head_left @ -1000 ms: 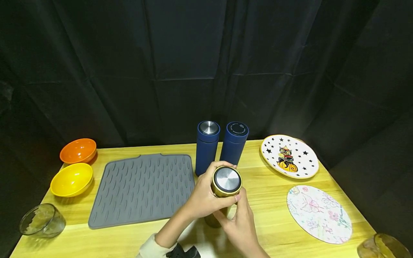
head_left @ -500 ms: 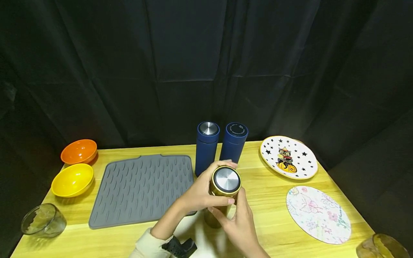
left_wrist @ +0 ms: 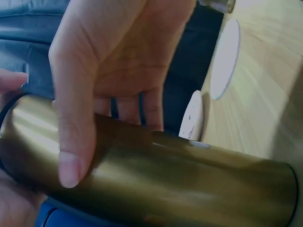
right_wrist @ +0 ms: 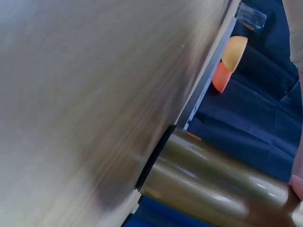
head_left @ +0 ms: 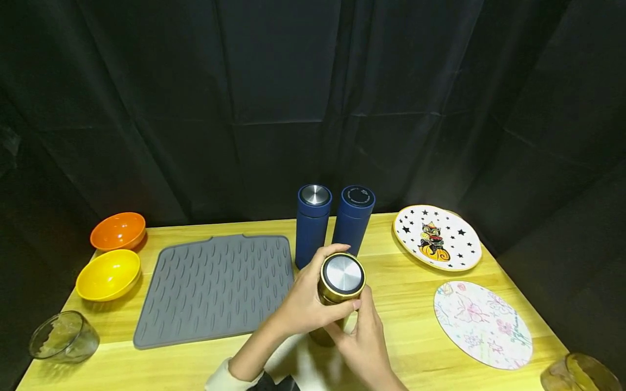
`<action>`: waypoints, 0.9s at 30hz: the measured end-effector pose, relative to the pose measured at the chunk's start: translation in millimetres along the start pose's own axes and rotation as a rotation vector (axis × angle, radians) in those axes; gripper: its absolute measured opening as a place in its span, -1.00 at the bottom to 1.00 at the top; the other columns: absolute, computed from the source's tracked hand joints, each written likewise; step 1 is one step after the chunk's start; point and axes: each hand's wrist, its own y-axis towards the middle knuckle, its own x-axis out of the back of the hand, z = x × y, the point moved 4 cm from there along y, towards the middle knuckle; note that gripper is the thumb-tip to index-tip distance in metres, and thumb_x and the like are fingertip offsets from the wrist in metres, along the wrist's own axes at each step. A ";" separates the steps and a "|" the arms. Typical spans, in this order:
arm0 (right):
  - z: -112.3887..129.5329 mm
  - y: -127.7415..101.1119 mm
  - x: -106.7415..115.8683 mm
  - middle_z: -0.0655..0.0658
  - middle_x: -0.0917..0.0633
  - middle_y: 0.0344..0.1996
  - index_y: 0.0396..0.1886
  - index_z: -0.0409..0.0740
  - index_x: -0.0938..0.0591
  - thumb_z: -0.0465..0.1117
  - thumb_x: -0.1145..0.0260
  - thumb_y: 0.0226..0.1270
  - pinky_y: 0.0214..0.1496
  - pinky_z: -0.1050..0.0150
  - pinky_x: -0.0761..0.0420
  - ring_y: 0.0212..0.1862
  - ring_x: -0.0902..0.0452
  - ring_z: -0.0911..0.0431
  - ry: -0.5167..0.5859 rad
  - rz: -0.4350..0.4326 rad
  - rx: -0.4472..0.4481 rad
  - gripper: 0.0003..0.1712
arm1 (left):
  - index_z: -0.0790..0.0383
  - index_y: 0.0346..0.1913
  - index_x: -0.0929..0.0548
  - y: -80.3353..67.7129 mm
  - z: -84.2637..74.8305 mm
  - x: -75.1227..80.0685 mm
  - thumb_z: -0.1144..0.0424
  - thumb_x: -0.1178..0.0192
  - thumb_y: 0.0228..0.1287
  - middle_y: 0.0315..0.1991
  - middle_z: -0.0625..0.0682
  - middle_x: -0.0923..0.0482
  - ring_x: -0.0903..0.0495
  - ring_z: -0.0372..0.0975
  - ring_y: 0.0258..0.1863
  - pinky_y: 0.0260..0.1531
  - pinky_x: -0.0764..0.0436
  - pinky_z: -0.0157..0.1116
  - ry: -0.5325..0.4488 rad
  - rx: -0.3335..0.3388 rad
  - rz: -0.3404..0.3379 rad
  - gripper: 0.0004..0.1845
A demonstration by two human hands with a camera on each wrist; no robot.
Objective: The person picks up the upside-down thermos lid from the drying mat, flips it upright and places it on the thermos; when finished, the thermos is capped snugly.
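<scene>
A gold thermos [head_left: 342, 279] with a silver-topped lid stands upright in front of me, its base seemingly on the wooden table. My left hand [head_left: 308, 298] grips it around the top, at the lid, with the thumb across the near side. Lower down, my right hand [head_left: 363, 345] holds the body just below the lid. In the left wrist view, the right hand's thumb [left_wrist: 73, 156] presses along the gold body [left_wrist: 189, 179]. The right wrist view shows the thermos's lower part [right_wrist: 213, 182], with fingertips at the right edge. Two blue thermoses [head_left: 313, 228] [head_left: 353, 222] stand just behind.
A grey ribbed drying mat [head_left: 215, 288] lies left. Beyond it are an orange bowl [head_left: 119, 231], a yellow bowl [head_left: 108, 275] and a glass [head_left: 64, 336]. On the right are a cat-patterned plate [head_left: 437, 237], a round drawn-on mat [head_left: 483, 325] and an amber glass [head_left: 579, 374].
My left thumb and fingers have shifted slightly around the top of the gold thermos, and the left forearm has moved a little. The thermos and right hand stay nearly in place.
</scene>
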 end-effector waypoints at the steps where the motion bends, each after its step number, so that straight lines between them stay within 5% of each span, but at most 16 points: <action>1: 0.1 0.1 0.0 -0.18 -0.64 0.05 0.22 -0.22 -0.38 -0.39 -0.57 -0.16 0.09 -0.09 -0.57 0.11 -0.56 -0.01 0.001 0.003 0.003 -0.12 | 0.07 0.33 -0.34 0.6 -0.3 0.5 0.31 -0.48 -0.05 0.17 0.03 -0.56 -0.56 -0.21 0.11 0.13 -0.55 -0.21 -0.015 -0.007 0.016 -0.18; 6: 0.2 1.5 -0.2 -0.18 -0.64 0.08 0.24 -0.21 -0.39 -0.37 -0.58 -0.13 0.13 -0.11 -0.55 0.14 -0.55 -0.01 0.026 0.021 -0.002 -0.13 | 0.09 0.24 -0.35 2.1 0.6 0.5 0.31 -0.53 -0.06 0.14 0.03 -0.60 -0.58 -0.22 0.08 0.10 -0.56 -0.24 -0.002 0.003 -0.006 -0.23; 14: 2.4 1.6 2.2 -0.20 -0.65 0.00 0.19 -0.26 -0.41 -0.45 -0.57 -0.23 0.03 -0.09 -0.60 0.04 -0.59 -0.07 -0.011 0.001 0.051 -0.13 | 0.18 0.13 -0.30 0.1 -0.5 -12.5 0.17 -0.61 -0.15 0.05 0.00 -0.58 -0.58 -0.20 0.03 0.05 -0.54 -0.23 0.085 0.089 -0.227 -0.18; 16: 3.0 1.7 2.6 -0.19 -0.66 -0.04 0.16 -0.27 -0.42 -0.45 -0.57 -0.22 0.00 -0.07 -0.61 0.01 -0.60 -0.05 -0.020 -0.004 0.057 -0.16 | 0.15 0.21 -0.30 0.0 -0.9 -11.9 0.14 -0.59 -0.13 0.08 0.01 -0.51 -0.55 -0.21 0.03 0.06 -0.54 -0.24 0.051 0.119 -0.183 -0.15; 22: 2.4 3.0 1.4 -0.12 -0.64 0.02 0.23 -0.21 -0.38 -0.29 -0.62 -0.11 0.05 -0.07 -0.58 0.04 -0.58 0.05 0.009 0.022 0.014 -0.13 | 0.10 0.30 -0.39 6.7 0.2 6.7 0.41 -0.50 -0.06 0.28 0.08 -0.48 -0.49 -0.20 0.23 0.25 -0.45 -0.23 -0.186 0.119 0.117 -0.21; 24: 2.1 3.0 0.9 -0.13 -0.64 0.03 0.23 -0.20 -0.38 -0.27 -0.64 -0.12 0.07 -0.07 -0.58 0.06 -0.58 0.04 0.014 0.026 0.000 -0.11 | 0.13 0.22 -0.41 8.7 -0.5 10.2 0.40 -0.56 -0.13 0.23 0.07 -0.55 -0.54 -0.22 0.20 0.21 -0.50 -0.25 -0.154 0.106 0.117 -0.22; 27: 1.9 2.9 0.5 -0.18 -0.64 0.06 0.20 -0.21 -0.39 -0.30 -0.64 -0.15 0.11 -0.10 -0.57 0.12 -0.57 -0.03 -0.008 0.018 0.000 -0.12 | 0.14 0.09 -0.37 9.0 -0.5 7.6 0.28 -0.66 -0.27 0.07 0.02 -0.65 -0.63 -0.24 0.06 0.07 -0.58 -0.27 -0.015 0.102 -0.003 -0.18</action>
